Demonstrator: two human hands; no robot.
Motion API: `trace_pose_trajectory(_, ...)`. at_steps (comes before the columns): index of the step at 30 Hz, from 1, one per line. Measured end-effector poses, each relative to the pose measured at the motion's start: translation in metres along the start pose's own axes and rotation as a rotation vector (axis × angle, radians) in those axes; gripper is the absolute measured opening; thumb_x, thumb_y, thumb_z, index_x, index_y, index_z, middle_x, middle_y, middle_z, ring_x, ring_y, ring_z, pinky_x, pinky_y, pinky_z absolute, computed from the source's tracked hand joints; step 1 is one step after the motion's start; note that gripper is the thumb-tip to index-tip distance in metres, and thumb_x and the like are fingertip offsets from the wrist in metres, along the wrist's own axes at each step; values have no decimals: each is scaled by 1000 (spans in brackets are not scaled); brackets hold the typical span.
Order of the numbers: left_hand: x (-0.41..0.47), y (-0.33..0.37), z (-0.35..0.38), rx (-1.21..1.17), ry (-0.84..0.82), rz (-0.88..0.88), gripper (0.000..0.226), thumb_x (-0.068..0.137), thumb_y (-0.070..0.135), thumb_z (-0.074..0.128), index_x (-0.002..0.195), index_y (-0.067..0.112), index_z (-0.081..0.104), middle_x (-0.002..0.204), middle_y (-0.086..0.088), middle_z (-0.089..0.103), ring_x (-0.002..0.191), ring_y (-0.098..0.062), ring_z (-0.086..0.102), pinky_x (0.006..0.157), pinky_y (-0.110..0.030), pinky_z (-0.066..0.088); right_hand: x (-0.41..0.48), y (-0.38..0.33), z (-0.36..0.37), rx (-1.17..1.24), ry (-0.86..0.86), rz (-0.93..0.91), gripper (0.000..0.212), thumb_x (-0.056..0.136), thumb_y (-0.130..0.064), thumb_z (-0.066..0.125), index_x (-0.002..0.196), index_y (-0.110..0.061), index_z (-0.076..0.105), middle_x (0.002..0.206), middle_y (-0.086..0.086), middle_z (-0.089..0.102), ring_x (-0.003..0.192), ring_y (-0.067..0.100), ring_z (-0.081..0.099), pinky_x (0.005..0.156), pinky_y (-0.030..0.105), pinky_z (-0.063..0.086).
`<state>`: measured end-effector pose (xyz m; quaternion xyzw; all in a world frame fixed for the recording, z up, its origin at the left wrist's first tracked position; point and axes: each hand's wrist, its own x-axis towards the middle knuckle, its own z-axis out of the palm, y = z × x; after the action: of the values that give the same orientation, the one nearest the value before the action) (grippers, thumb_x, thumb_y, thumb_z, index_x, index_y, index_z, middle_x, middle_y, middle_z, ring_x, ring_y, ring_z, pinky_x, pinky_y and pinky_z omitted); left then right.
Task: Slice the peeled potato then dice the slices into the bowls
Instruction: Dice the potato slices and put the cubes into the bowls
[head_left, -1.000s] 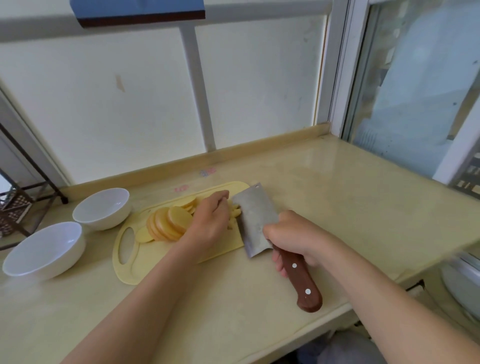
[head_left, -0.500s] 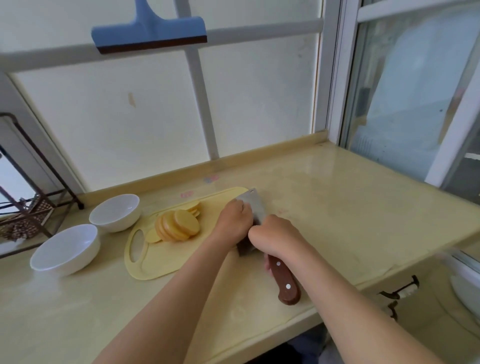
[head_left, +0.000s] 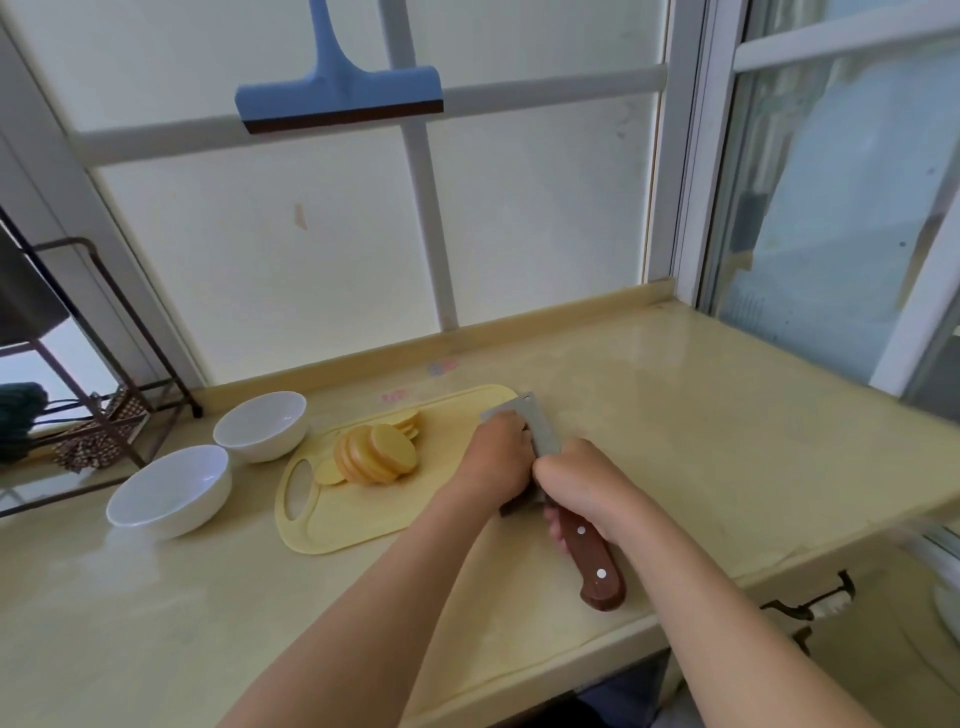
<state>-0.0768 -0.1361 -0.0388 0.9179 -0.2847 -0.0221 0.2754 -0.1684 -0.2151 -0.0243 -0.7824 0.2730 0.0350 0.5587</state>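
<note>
A pale yellow cutting board (head_left: 358, 525) lies on the counter. A leaning stack of round potato slices (head_left: 376, 453) rests on its left half. At the board's right end my left hand (head_left: 498, 460) is curled down over something I cannot see, pressed against the flat of a cleaver blade (head_left: 524, 423). My right hand (head_left: 576, 480) grips the cleaver's brown wooden handle (head_left: 592, 564), blade edge down on the board. Two empty white bowls stand left of the board: a near one (head_left: 169, 491) and a far one (head_left: 260, 426).
A dark metal rack (head_left: 104, 415) stands at the far left. A blue squeegee (head_left: 337, 98) hangs on the frosted window behind. The counter's front edge (head_left: 597, 644) runs just below the cleaver handle, with a sliding window to the right.
The cleaver went from tilted flat-side-up to upright beside my left hand, which slid right, away from the slice stack. The camera tilted up, showing more window.
</note>
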Motion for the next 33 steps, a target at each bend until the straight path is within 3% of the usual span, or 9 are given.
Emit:
trace_pose_trajectory(2, 1, -2, 4, 28, 25, 25, 24, 101, 9, 38, 103, 1, 60, 113, -18, 59, 103, -29, 55, 78, -26, 38, 0, 0, -1, 11, 2, -2, 16, 84, -4, 40, 87, 0, 55, 62, 14, 55, 37, 23, 52, 43, 29, 49)
trace_pose_trajectory(3, 0, -2, 4, 38, 29, 29, 26, 102, 8, 38, 110, -2, 61, 119, -18, 60, 109, -30, 55, 81, -27, 37, 0, 0, -1, 16, 3, -1, 15, 84, -4, 40, 86, 0, 54, 63, 14, 55, 37, 23, 51, 43, 29, 49)
trace_pose_trajectory(6, 2, 1, 4, 86, 3, 38, 27, 100, 2, 37, 90, -3, 61, 100, -16, 63, 90, -26, 55, 64, -21, 29, 3, 2, -1, 35, 5, 8, 14, 84, -4, 40, 89, 0, 53, 64, 15, 55, 36, 23, 51, 44, 29, 50)
trace_pose_trajectory(9, 1, 3, 4, 94, -15, 33, 33, 97, -3, 36, 67, 8, 44, 77, -8, 53, 80, -17, 43, 57, -21, 31, 5, 3, -1, 63, 0, 15, 13, 85, -3, 41, 91, -1, 52, 66, 14, 54, 35, 22, 50, 45, 29, 49)
trace_pose_trajectory(12, 3, -2, 6, 63, -17, 97, 23, 94, -2, 39, 75, 9, 48, 94, -17, 62, 79, -19, 47, 65, -28, 34, 5, 3, -4, 77, -8, 9, 9, 88, -4, 42, 92, -3, 50, 68, 14, 54, 35, 21, 50, 44, 28, 48)
trace_pose_trajectory(16, 4, -5, 4, 56, -24, 142, 20, 91, -1, 41, 75, 8, 48, 94, -17, 61, 81, -26, 51, 73, -38, 41, 2, 1, -6, 91, -24, -1, 7, 90, -5, 43, 92, -5, 50, 70, 14, 54, 37, 21, 50, 43, 25, 47)
trace_pose_trajectory(21, 7, -8, -13, 68, -1, 168, 21, 90, -1, 41, 74, 10, 46, 94, -14, 60, 79, -21, 46, 66, -29, 32, -1, -9, -7, 126, -52, -16, 7, 90, -6, 49, 88, -2, 54, 65, 14, 53, 37, 21, 49, 43, 26, 46)
trace_pose_trajectory(26, 12, -20, -55, 84, 61, 123, 30, 86, -3, 40, 62, 16, 37, 86, -12, 56, 78, -27, 48, 66, -32, 34, 3, -46, 10, 130, -84, -76, 10, 89, -7, 49, 84, -4, 57, 61, 11, 52, 38, 20, 49, 43, 26, 46)
trace_pose_trajectory(33, 8, -77, -131, 98, 142, 8, 26, 80, -4, 43, 62, 15, 42, 78, -5, 54, 72, -23, 47, 61, -30, 33, 10, -109, 73, 128, -210, -146, 10, 90, -8, 49, 84, -6, 56, 60, 10, 52, 39, 19, 48, 41, 25, 45)
